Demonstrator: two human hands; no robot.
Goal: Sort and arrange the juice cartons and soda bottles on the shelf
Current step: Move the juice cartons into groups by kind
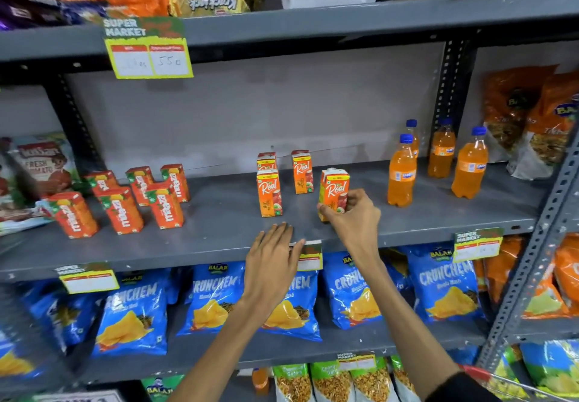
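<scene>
One carton (334,191) gripped near shelf (200,245) edge

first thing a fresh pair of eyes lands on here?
The right hand gripping a Real juice carton at mid-shelf, with the left hand flat on the shelf edge below. Next, the orange soda bottles standing to the right and the Maaza cartons clustered to the left.

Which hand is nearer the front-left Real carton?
Left. The left hand rests open on the shelf edge just below the front-left Real carton. The right hand is off to its right, gripping another Real carton.
</scene>
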